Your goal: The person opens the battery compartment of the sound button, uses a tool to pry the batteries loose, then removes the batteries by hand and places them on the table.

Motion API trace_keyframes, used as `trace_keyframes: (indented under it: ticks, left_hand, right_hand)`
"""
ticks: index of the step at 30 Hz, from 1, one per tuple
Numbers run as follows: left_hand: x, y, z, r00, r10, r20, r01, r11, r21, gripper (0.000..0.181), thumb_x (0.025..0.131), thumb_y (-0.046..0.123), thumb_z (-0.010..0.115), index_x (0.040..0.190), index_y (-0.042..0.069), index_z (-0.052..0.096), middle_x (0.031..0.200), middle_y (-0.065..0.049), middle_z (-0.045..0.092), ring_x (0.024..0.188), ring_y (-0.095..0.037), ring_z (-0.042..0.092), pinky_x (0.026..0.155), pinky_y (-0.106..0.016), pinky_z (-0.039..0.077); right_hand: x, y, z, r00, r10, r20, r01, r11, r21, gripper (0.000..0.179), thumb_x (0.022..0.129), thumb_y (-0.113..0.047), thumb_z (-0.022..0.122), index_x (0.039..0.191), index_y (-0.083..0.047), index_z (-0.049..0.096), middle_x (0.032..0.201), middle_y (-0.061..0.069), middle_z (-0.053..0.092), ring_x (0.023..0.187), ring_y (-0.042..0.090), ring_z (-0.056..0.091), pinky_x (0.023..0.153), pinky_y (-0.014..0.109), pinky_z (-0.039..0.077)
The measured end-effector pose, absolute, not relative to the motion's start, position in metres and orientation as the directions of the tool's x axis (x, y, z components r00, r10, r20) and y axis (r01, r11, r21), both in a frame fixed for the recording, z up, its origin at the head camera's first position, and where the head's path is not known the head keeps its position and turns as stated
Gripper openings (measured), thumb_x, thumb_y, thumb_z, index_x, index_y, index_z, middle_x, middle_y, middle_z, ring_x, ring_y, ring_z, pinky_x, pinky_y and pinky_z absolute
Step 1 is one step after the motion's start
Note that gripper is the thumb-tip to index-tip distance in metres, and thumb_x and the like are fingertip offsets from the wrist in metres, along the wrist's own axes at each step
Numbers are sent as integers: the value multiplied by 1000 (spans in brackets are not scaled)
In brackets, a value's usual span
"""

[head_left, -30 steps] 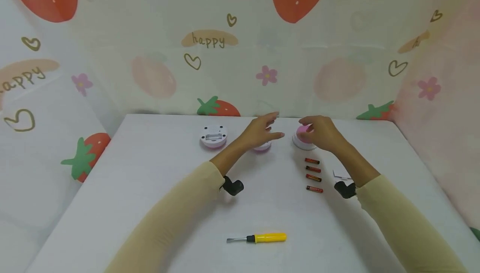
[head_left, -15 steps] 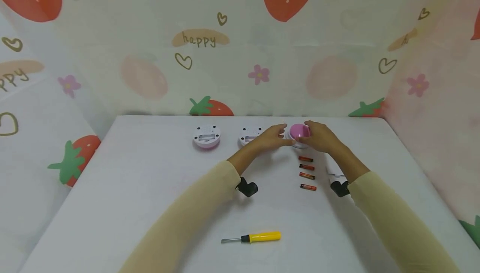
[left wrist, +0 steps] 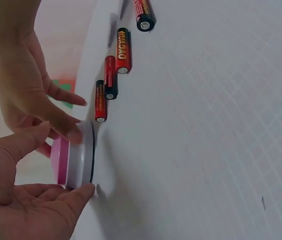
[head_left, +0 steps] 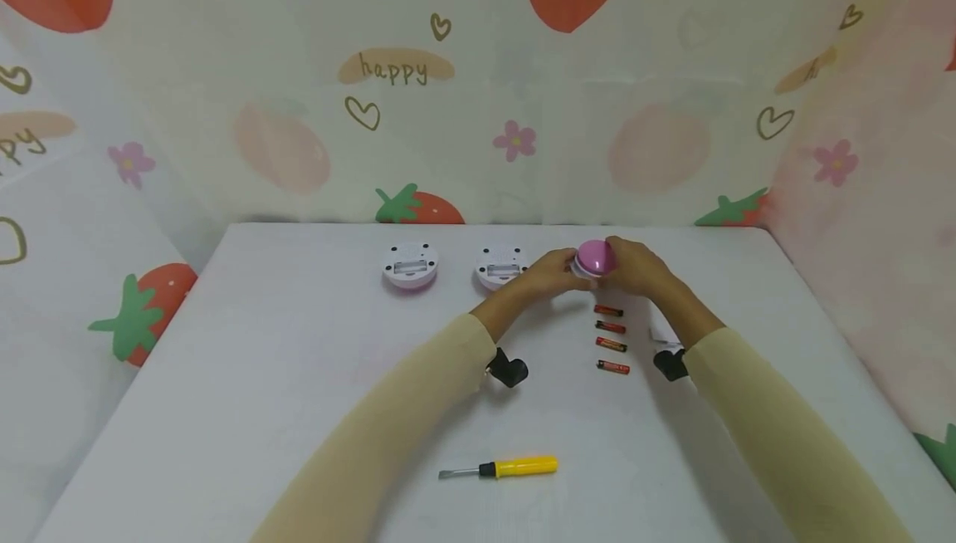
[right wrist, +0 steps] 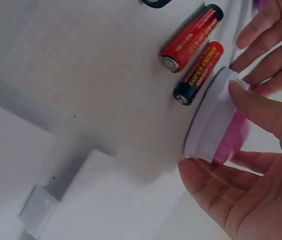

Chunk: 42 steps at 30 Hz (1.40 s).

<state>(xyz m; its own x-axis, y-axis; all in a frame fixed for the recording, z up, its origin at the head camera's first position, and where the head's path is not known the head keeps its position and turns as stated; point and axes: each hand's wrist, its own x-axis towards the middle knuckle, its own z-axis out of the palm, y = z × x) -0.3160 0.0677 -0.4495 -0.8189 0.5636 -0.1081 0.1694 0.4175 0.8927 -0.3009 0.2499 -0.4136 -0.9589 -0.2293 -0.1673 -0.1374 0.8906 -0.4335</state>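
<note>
A round white push light with a pink domed top [head_left: 595, 258] is between my two hands at the back of the table. My left hand [head_left: 551, 275] holds its left side, fingertips at the white base and thumb near the pink dome in the left wrist view. From the right, my right hand [head_left: 638, 269] grips it, thumb [right wrist: 260, 107] on the white rim and fingers curled below. The base faces the table, dome up. Two similar lights, the middle one [head_left: 496, 267] and the left one [head_left: 410, 266], lie upside down with their battery compartments showing.
Several red AAA batteries [head_left: 611, 344] lie in a column in front of the held light. Flat white pieces [head_left: 661, 329] lie partly under my right forearm. A yellow-handled screwdriver [head_left: 526, 467] lies near the front. A printed curtain [head_left: 560, 169] stands behind the table.
My left hand has moved right, from over the middle light to the pink-domed light. Both hands now hold that light, and its dome is tipped slightly toward me.
</note>
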Motion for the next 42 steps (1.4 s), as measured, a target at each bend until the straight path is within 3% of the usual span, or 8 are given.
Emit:
trace_keyframes:
  ticks: [16, 24, 28, 34, 42]
  left_hand:
    - [-312, 72, -445, -842, 522, -138, 193, 530, 826, 83, 87, 12, 79, 157, 4, 34, 159, -12, 40, 148, -27, 35, 122, -39, 29]
    - [-304, 68, -437, -869, 478, -124, 195, 562, 804, 84, 88, 11, 78, 158, 7, 32, 160, -11, 38, 148, -27, 34, 122, -41, 29]
    - [-297, 62, -432, -851, 521, -68, 309, 601, 737, 85, 89, 9, 77, 160, 9, 29, 159, -10, 40, 146, -26, 38, 120, -38, 32]
    - [-283, 54, -420, -816, 578, 14, 483, 667, 566, 82, 94, 9, 72, 161, 13, 26, 159, -6, 41, 145, -21, 41, 119, -31, 33]
    - [-273, 26, -409, -765, 626, 150, 578, 566, 587, 76, 92, 13, 76, 158, 15, 37, 159, 0, 42, 146, -14, 39, 119, -27, 32]
  right_hand:
    - [-309, 255, -423, -981, -149, -123, -77, 885, -459, 82, 86, -21, 81, 151, 6, 39, 143, 30, 51, 131, 47, 48, 109, 62, 41]
    - [-304, 262, -413, -974, -196, -117, -110, 852, -512, 76, 86, -26, 83, 151, -7, 48, 140, 26, 57, 118, 38, 54, 98, 53, 47]
    - [-299, 267, -407, -973, -194, -128, -90, 821, -564, 77, 86, -34, 83, 151, -12, 48, 142, 24, 56, 119, 36, 52, 92, 47, 48]
    - [-286, 274, -396, -969, -154, -193, 12, 752, -660, 84, 81, -47, 84, 152, -20, 48, 141, 24, 56, 123, 36, 52, 95, 50, 50]
    - [-264, 268, -379, -939, -241, -244, 41, 628, -777, 81, 79, -48, 85, 149, -21, 54, 133, 20, 63, 115, 34, 63, 105, 60, 46]
